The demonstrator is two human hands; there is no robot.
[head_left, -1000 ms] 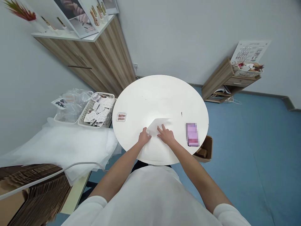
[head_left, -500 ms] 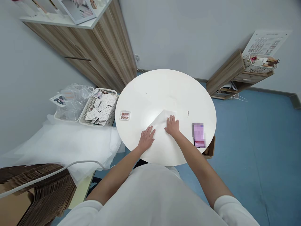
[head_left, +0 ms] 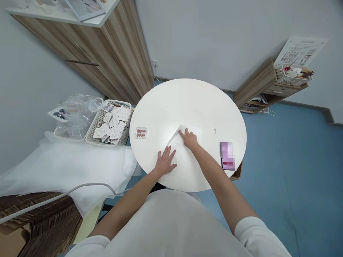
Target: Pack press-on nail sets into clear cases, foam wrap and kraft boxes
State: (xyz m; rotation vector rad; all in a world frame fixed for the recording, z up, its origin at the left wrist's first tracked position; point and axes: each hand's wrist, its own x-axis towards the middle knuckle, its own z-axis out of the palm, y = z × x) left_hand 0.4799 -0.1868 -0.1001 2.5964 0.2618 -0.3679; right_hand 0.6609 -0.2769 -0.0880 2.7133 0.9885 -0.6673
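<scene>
A white sheet (head_left: pixel 180 151) lies flat on the round white table (head_left: pixel 193 103), close to its near edge. My left hand (head_left: pixel 164 161) rests open on the sheet's near left part, fingers spread. My right hand (head_left: pixel 189 138) lies open and flat on the sheet's far corner. Neither hand holds anything. A small clear pack of reddish press-on nails (head_left: pixel 141 132) sits on the table to the left of both hands.
A purple phone (head_left: pixel 227 160) lies at the table's right edge. Left of the table stand a basket of small packets (head_left: pixel 111 123) and a tray of clear bags (head_left: pixel 73 116) on white fabric (head_left: pixel 66 164). A wooden cabinet (head_left: pixel 107 53) stands behind, a low shelf (head_left: pixel 264 85) at the right.
The sheet has been spread flatter. My left hand opened and slid toward me. My right hand moved out to the sheet's far corner.
</scene>
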